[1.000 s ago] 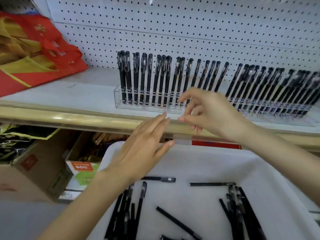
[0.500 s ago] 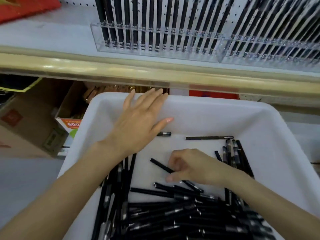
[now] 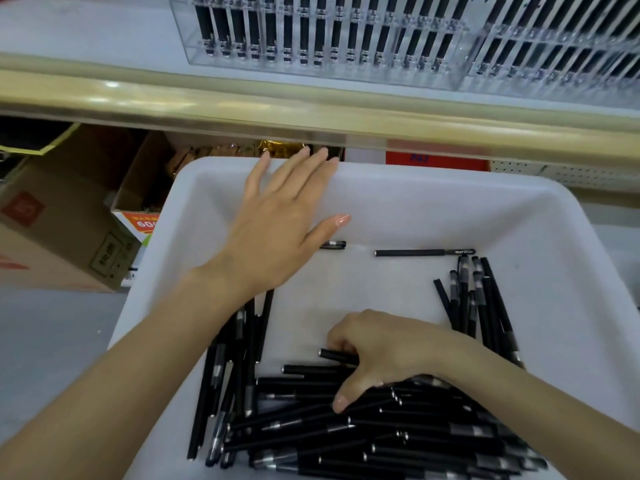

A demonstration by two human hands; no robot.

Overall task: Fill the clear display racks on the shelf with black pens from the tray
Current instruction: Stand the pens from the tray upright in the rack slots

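Observation:
A white tray (image 3: pixel 554 244) holds several loose black pens (image 3: pixel 398 434), heaped at its near side and along both walls. My right hand (image 3: pixel 377 351) is down in the heap, fingers curled round one black pen (image 3: pixel 334 355) whose end sticks out to the left. My left hand (image 3: pixel 280 223) hovers flat over the tray's far left part, fingers straight and reaching its far rim, holding nothing. Two clear display racks (image 3: pixel 194 53) on the shelf above hold rows of upright black pens (image 3: pixel 304 32).
A gold shelf lip (image 3: pixel 242 105) runs across just beyond the tray. Cardboard boxes (image 3: pixel 59 223) sit on the floor at left under the shelf. One pen (image 3: pixel 424 252) lies alone by the tray's far wall.
The view has tipped down from the racks to the tray. My right hand came down from the rack into the pens and closed on one. My left hand stays flat.

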